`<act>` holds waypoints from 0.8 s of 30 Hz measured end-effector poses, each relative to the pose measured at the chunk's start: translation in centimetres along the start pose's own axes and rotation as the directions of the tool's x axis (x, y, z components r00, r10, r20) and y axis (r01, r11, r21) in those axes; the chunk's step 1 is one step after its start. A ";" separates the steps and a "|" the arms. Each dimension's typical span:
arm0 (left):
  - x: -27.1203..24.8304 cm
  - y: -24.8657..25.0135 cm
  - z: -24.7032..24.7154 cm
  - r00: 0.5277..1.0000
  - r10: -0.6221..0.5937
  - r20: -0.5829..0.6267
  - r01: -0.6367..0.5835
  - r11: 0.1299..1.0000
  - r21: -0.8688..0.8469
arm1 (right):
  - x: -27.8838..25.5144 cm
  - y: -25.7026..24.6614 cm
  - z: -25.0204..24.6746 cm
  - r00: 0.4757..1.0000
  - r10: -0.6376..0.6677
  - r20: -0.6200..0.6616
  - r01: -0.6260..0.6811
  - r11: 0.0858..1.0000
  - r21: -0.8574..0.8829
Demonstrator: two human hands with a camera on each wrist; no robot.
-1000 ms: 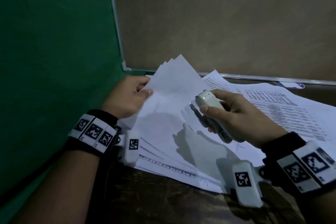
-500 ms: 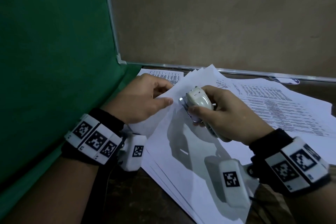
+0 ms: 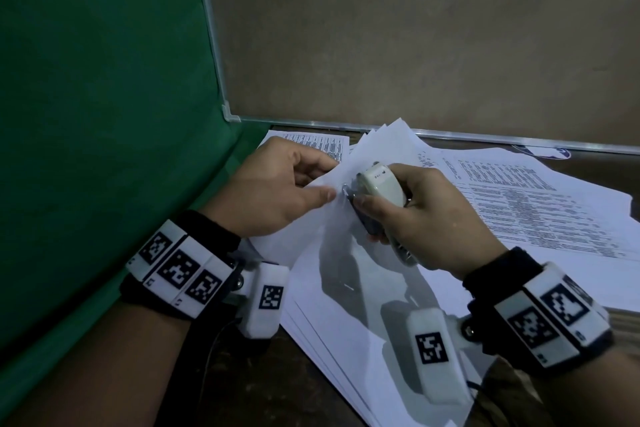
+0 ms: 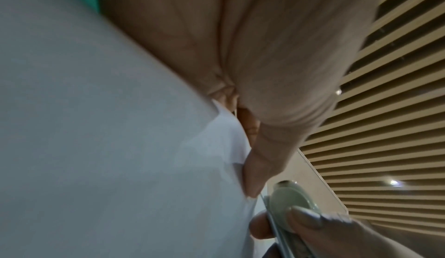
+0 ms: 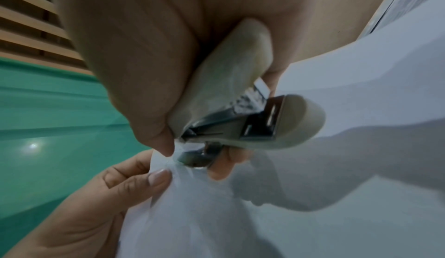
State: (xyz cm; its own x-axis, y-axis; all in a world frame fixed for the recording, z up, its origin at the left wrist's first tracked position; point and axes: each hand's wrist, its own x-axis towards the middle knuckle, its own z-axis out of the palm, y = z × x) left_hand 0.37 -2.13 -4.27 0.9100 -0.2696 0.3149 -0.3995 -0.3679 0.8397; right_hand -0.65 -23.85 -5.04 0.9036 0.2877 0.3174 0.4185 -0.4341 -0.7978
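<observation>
My left hand pinches the corner of a stack of white sheets between thumb and fingers, lifted off the desk. My right hand grips a small cream stapler, its metal nose set on the same corner just right of my left thumb. In the right wrist view the stapler bites the sheets beside my left hand. In the left wrist view my left hand presses the paper, and the stapler sits just below it.
Printed pages lie spread over the dark wooden desk to the right and behind. A green board stands at the left, and a brown board with a metal frame rises behind the desk.
The sheets came down and toward me. My right hand brought the stapler left onto the corner that my left hand pinches; both hands now meet there.
</observation>
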 end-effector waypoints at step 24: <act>-0.5 0.7 -0.2 0.997 -0.021 0.072 0.018 0.999 0.038 | -0.4 -0.3 0.7 0.997 0.077 0.023 -0.077 0.997 0.010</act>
State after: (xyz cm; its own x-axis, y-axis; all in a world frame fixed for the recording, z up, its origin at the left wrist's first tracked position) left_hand -0.37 -2.09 -3.72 0.9078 -0.3254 0.2646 -0.3870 -0.4066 0.8276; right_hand -1.24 -23.25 -5.32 0.9308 0.2733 0.2428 0.3463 -0.4464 -0.8251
